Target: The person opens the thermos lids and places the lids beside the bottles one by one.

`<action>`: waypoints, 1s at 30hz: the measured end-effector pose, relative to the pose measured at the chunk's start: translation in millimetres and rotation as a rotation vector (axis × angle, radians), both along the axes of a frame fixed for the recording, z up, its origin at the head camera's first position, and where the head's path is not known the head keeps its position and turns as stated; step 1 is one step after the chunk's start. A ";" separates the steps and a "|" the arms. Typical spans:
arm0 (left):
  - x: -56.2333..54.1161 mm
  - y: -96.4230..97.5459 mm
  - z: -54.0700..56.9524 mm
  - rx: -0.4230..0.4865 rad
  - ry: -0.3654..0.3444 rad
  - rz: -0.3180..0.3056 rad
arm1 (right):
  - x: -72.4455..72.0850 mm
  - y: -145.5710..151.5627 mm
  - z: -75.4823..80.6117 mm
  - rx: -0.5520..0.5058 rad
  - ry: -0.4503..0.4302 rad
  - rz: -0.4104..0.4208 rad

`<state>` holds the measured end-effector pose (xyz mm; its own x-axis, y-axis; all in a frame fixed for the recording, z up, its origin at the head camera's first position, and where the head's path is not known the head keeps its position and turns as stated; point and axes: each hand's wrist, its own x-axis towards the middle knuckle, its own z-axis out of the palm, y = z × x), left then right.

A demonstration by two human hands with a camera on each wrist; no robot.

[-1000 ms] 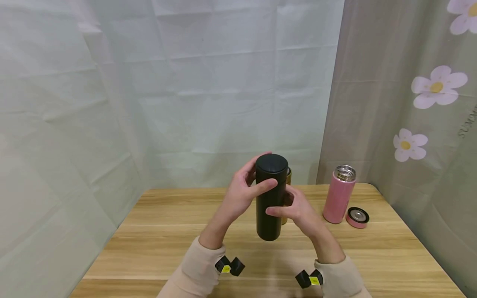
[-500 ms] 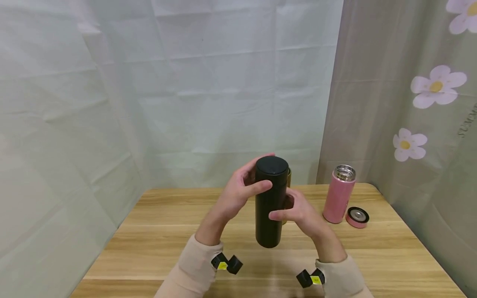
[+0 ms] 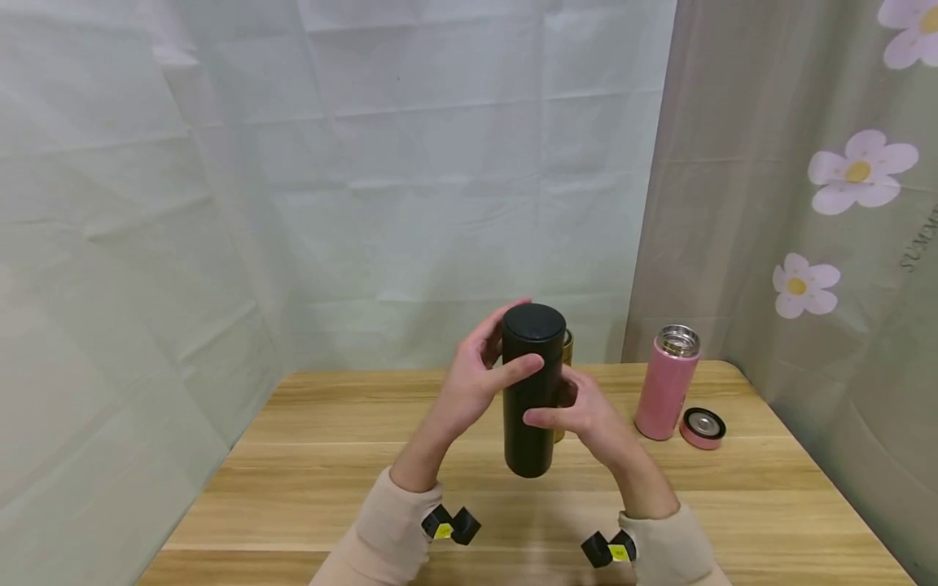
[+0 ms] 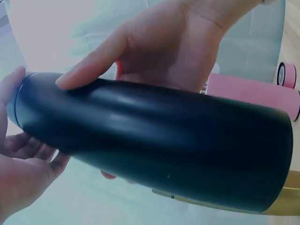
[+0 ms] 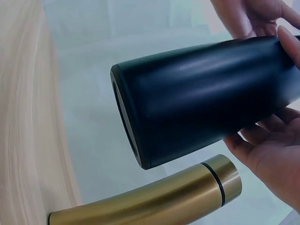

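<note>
A black thermos flask (image 3: 529,443) with its lid on is held up over the table, roughly upright in the head view. My left hand (image 3: 469,378) grips the upper part, with the thumb lying across the front just below the lid. Lower down, my right hand (image 3: 597,419) holds the body, its thumb also across the front. The fingers behind the flask are partly hidden. In the right wrist view the flask's round base edge shows. Behind the black flask stands a gold flask (image 5: 154,199), mostly covered in the head view; a dark ring runs below its top section.
An uncovered pink flask (image 3: 667,391) stands at the right rear of the wooden table (image 3: 330,456). Its pink lid (image 3: 703,429) lies beside it with the inside facing up. Pale curtains (image 3: 440,203) hang behind the table and along its sides.
The black flask dipped slightly toward the table half a second ago and has come back up. Both hands stay on it; the left moved down and up with it.
</note>
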<state>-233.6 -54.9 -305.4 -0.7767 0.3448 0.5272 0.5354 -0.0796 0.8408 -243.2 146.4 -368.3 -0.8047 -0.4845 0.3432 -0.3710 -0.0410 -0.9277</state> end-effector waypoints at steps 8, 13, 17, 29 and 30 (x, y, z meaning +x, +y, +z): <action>-1.1 -7.8 1.5 -0.017 -0.032 -0.148 | 0.0 4.5 0.2 -0.038 0.024 0.081; -1.1 -8.0 1.1 -0.005 -0.036 -0.157 | 1.2 4.4 1.8 -0.029 0.034 0.106; 0.6 -5.1 1.2 0.020 -0.038 -0.102 | 1.3 3.5 2.4 -0.024 0.026 0.065; -0.2 -5.8 0.6 -0.012 -0.020 -0.123 | 2.0 3.3 1.5 -0.026 0.025 0.043; -0.6 -6.4 0.6 -0.013 -0.018 -0.136 | 2.2 3.6 1.4 -0.027 0.026 0.049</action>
